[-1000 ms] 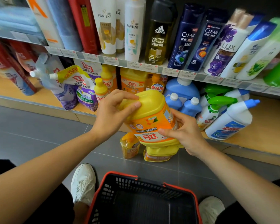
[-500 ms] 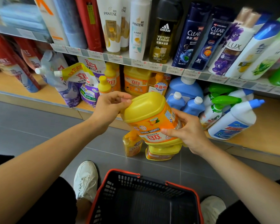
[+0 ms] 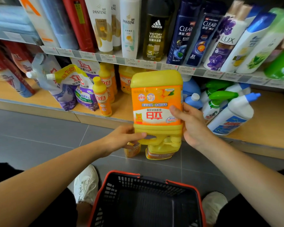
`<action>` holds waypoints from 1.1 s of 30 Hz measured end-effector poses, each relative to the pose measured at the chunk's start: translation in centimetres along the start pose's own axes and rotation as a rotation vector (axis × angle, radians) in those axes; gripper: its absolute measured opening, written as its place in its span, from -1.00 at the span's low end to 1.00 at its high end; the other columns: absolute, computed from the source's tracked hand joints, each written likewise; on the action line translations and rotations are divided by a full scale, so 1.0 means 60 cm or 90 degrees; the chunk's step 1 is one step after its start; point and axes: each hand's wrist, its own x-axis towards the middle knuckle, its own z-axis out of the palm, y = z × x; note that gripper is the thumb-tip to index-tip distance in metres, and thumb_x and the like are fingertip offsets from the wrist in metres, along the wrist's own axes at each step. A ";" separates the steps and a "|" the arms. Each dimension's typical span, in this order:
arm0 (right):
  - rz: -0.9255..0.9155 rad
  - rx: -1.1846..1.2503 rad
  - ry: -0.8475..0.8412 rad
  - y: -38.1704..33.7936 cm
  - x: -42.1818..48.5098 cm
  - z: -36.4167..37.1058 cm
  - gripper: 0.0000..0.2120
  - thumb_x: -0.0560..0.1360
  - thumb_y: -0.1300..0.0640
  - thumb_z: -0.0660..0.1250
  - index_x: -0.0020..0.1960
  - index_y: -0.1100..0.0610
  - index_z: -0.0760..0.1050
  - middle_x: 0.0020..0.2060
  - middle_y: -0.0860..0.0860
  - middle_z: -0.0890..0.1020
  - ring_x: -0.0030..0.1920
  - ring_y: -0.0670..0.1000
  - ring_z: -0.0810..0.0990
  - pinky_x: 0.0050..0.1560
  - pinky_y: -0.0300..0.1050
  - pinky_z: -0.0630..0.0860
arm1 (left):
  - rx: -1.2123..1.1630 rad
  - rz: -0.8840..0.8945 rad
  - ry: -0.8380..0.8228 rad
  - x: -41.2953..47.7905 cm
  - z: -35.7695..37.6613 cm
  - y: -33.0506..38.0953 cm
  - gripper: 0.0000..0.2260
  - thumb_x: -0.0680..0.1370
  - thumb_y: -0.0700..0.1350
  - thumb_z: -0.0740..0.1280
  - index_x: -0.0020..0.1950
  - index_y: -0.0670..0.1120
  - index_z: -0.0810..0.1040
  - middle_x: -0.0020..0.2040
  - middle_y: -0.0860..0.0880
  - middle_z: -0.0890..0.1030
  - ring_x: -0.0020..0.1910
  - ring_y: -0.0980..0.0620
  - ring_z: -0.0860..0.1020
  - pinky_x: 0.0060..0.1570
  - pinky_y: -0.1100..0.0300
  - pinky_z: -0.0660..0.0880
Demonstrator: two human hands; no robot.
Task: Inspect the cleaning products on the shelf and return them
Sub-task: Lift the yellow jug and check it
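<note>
A large yellow detergent jug (image 3: 156,105) with an orange label hangs upside down in front of the lower shelf (image 3: 269,128), its label facing me. My left hand (image 3: 121,139) grips it low down at the handle end, thumb across the front. My right hand (image 3: 190,123) holds its right side, thumb on the label. On the floor under the jug stand a small orange bottle (image 3: 132,150) and a yellow jug (image 3: 161,154), both partly hidden.
A red-rimmed black basket (image 3: 147,203) sits on the grey floor between my white shoes. Refill pouches (image 3: 67,90), yellow bottles (image 3: 102,95), blue jugs (image 3: 192,94) and spray bottles (image 3: 231,112) fill the lower shelf. Shampoo bottles (image 3: 156,31) line the upper shelf.
The jug has been turned from tilted base-toward-me to fully upside down with its label facing me. My left hand moved from the jug's base down to its handle end.
</note>
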 end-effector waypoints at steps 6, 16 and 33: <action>0.075 0.088 -0.006 0.005 0.005 -0.007 -0.51 0.45 0.00 0.43 0.34 0.11 0.50 0.20 0.11 0.67 0.20 0.13 0.65 0.01 0.12 0.65 | -0.122 0.089 0.088 0.000 -0.002 -0.003 -0.69 0.58 -0.08 0.38 0.22 -0.25 0.56 0.15 -0.27 0.68 0.23 -0.27 0.60 0.32 -0.19 0.49; 0.243 0.043 -0.024 0.054 0.005 -0.007 -0.62 0.43 0.06 0.45 0.18 0.21 0.55 0.12 0.21 0.68 0.11 0.21 0.69 0.02 0.12 0.66 | -0.281 0.259 0.172 -0.024 -0.065 0.075 -0.81 0.48 -0.13 0.50 0.04 -0.14 0.59 -0.16 -0.07 0.64 -0.12 0.05 0.62 -0.07 0.16 0.58; -0.137 -0.737 -0.134 0.093 0.134 0.104 -0.73 0.45 0.13 0.51 0.14 0.13 0.66 -0.10 0.00 0.69 -0.14 -0.06 0.63 -0.02 -0.12 0.56 | 0.069 0.118 0.389 -0.056 -0.156 -0.007 -0.83 0.46 -0.18 0.55 -0.08 0.07 0.67 -0.10 0.03 0.73 -0.12 0.07 0.67 -0.09 0.13 0.63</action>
